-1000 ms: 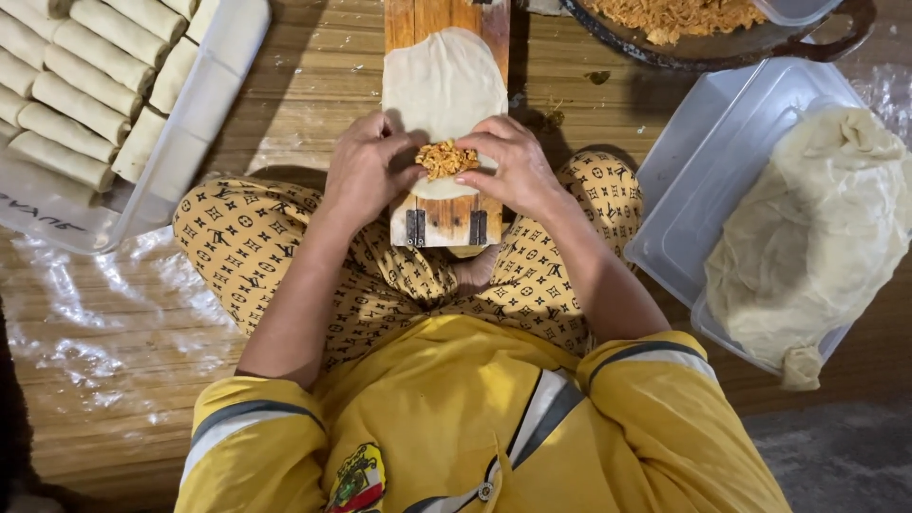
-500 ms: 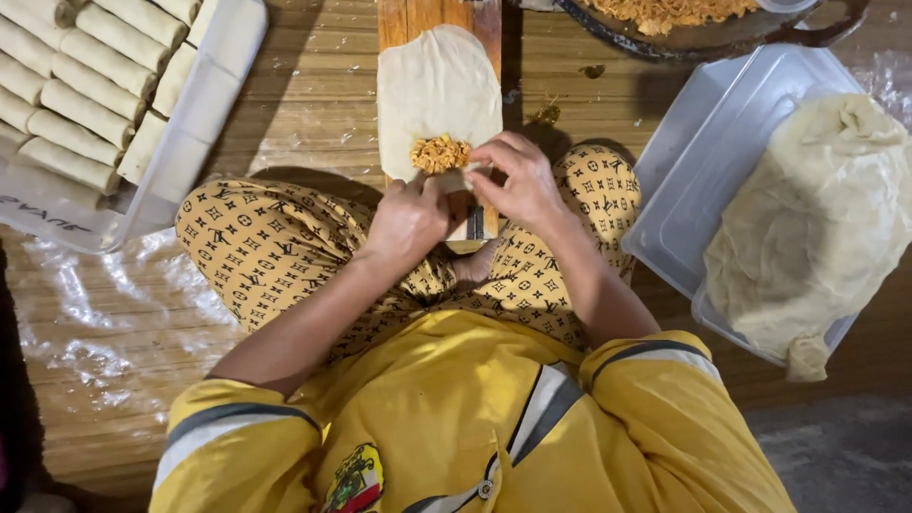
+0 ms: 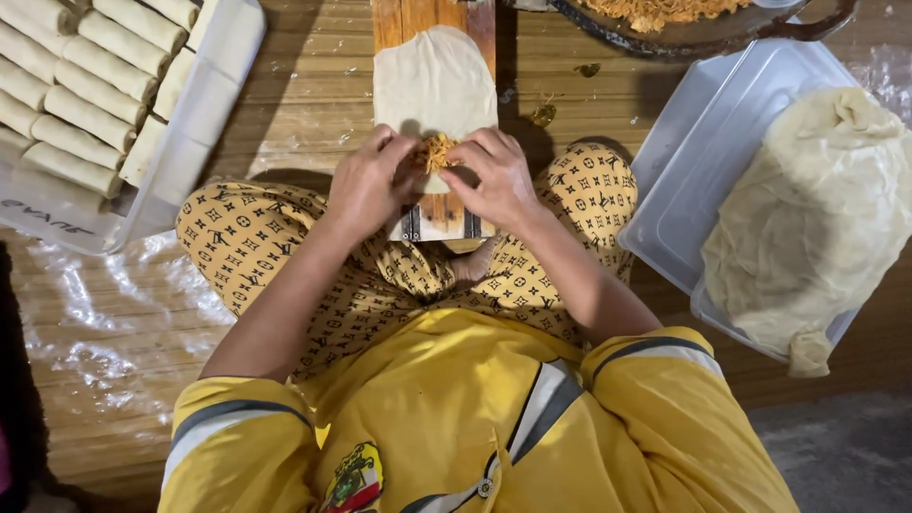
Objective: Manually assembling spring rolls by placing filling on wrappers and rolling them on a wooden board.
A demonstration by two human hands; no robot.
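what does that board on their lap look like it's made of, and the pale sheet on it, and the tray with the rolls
Board: looks like wood, orange-brown with lengthwise grain, slightly glossy. Pale sheet: seemingly thin dough, matte cream, soft-edged; both the left hand and right hand pinch it around shredded orange filling. Tray: probably plastic, translucent white with a smooth rim, holding rolls of similar pale dough.
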